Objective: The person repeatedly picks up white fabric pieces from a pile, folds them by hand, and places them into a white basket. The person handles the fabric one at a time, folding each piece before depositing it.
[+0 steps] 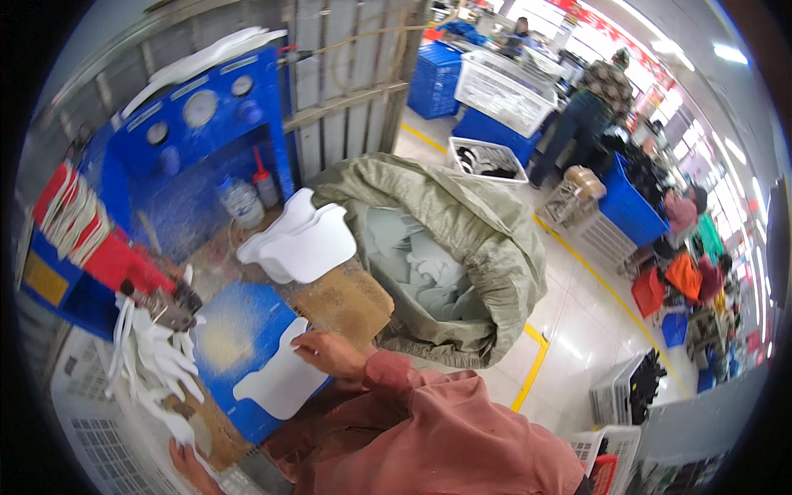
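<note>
My right hand (332,355) pinches the upper right edge of a flat white cut-out sheet (280,381). That sheet has wavy sides and lies over a blue board (235,326) dusted with pale powder. At the lower left, my left hand (191,469) has its fingers closed around the lower end of a white glove (177,421); part of the hand is covered by it. Several more white gloves (148,351) hang in a bunch just above. Beyond the board rests a stack of similar white cut-out sheets (301,241).
A blue machine (272,107) with gauges stands at the far left, a red part (103,247) wound with white cord before it. Bottles (241,202) stand inside. A large greenish sack (516,247) holds pale pieces. White crates (91,429) flank me. A person (590,103) stands at the back.
</note>
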Demonstrator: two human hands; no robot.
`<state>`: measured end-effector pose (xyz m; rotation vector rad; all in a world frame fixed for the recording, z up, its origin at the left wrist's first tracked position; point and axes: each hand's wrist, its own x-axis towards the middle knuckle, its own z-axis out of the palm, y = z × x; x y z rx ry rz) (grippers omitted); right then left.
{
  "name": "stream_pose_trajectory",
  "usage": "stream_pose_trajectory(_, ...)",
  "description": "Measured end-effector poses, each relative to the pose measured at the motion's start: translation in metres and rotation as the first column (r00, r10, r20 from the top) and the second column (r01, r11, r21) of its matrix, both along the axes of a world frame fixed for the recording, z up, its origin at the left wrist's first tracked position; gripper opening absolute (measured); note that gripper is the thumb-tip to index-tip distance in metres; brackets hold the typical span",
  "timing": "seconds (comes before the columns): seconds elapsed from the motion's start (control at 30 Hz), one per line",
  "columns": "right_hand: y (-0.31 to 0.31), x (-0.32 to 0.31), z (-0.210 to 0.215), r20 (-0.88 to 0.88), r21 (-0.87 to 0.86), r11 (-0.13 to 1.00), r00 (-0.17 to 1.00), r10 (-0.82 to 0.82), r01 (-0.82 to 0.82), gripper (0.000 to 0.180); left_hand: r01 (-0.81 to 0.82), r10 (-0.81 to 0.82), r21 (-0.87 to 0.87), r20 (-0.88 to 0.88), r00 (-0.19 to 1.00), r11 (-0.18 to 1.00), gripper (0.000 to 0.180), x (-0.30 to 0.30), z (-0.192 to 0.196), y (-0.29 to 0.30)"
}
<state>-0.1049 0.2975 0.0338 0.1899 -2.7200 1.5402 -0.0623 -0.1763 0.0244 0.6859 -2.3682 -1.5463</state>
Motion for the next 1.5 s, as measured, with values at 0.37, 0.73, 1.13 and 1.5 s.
stream_pose_trajectory(0.37,-0.097,0.03,0.053,-0.596,0.401,0.73,0.448,0.667,-0.553,0.062,0.672,-0.762,0.361,0.268,0.589,0.646,0.023,0.028,0.095,0.13)
stream_pose_trajectory(0.73,-0.035,0.023,0.038,-0.235,0.359,0.702,0.668,0.706,-0.615,0.074,0.737,-0.838,0.399,0.256,0.481,0.545,0.037,-0.024,0.048,0.136)
stream_pose_trajectory(1.13,-0.022,0.018,0.032,-0.079,0.238,0.712,0.718,0.692,-0.66,0.075,0.58,-0.658,0.394,0.09,0.748,0.713,0.039,0.026,0.041,0.127)
stream_pose_trajectory(1.5,-0.042,-0.017,0.049,-0.041,0.426,0.677,0.734,0.678,-0.601,0.069,0.476,-0.521,0.259,0.15,0.84,0.841,0.031,-0.005,0.024,0.14)
